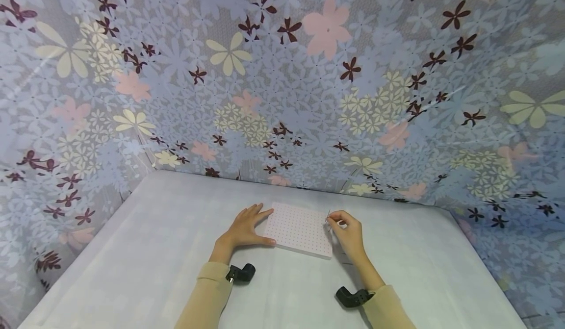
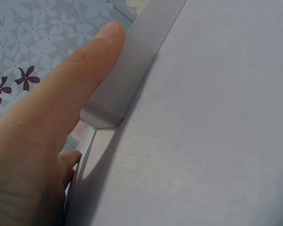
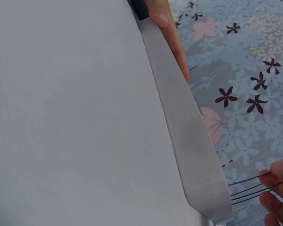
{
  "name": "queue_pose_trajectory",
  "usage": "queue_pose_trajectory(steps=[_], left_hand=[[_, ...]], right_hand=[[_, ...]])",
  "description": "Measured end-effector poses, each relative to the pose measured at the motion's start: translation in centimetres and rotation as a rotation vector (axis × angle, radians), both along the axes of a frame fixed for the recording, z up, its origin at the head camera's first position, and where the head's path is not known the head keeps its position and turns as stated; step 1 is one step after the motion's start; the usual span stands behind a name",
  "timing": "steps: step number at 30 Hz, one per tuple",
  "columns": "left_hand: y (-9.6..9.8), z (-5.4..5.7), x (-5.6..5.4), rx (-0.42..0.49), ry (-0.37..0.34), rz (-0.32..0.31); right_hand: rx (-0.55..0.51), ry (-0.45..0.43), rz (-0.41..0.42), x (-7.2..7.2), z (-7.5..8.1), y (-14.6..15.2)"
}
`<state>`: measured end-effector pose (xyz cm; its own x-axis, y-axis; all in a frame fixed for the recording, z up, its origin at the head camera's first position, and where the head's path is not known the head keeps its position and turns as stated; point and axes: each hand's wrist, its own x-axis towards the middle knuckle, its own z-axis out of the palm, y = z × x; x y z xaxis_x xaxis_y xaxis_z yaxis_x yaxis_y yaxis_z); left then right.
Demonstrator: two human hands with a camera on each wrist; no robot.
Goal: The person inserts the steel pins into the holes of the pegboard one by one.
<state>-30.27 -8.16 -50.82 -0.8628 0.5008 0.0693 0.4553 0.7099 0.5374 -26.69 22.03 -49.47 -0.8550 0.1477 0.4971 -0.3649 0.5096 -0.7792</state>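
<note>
Dark, thin, metal-looking wires (image 3: 249, 189) sit pinched between the thumb and fingertips of the right hand (image 1: 350, 233), several side by side, their far ends close to the right edge of a flat white block dotted with rows of small pink marks (image 1: 297, 228). Whether those ends enter the block or merely pass beside it, I cannot tell. The left hand (image 1: 244, 228) is spread wide, thumb and index finger touching the block's left side, apparently steadying it. The block lies flat on a pale, cloth-covered table (image 1: 145, 250), between the hands. As for progress, the block is in place and the wires are in the fingers; none can be made out over the middle of the dots, so the work looks little advanced, though anything so fine could be missed. Faint dark lines (image 1: 347, 263) near the block's near right corner may be wires or shadows. Behind the table hangs grey-blue, flower-printed fabric (image 1: 287, 98).
</note>
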Motion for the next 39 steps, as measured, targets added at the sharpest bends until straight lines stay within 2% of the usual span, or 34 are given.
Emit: queue_pose_trajectory(steps=[9, 16, 22, 29, 34, 39], left_hand=[[0.00, -0.04, 0.28, 0.013, 0.011, 0.002], [0.09, -0.14, 0.56, 0.001, 0.021, 0.000], [0.15, -0.09, 0.69, -0.002, 0.020, 0.001], [0.11, 0.13, 0.74, -0.001, 0.015, -0.002], [0.00, 0.17, 0.55, 0.003, 0.024, -0.013], [-0.07, 0.27, 0.45, 0.007, 0.030, -0.019]], right_hand=[[0.072, 0.038, -0.036, 0.28, -0.22, 0.12], [0.076, -0.049, -0.030, 0.69, -0.47, 0.07], [0.059, -0.058, -0.022, 0.84, -0.62, 0.16], [0.099, -0.107, -0.026, 0.87, -0.74, 0.21], [0.117, -0.110, -0.019, 0.77, -0.68, 0.31], [0.135, -0.077, -0.016, 1.02, -0.39, 0.49]])
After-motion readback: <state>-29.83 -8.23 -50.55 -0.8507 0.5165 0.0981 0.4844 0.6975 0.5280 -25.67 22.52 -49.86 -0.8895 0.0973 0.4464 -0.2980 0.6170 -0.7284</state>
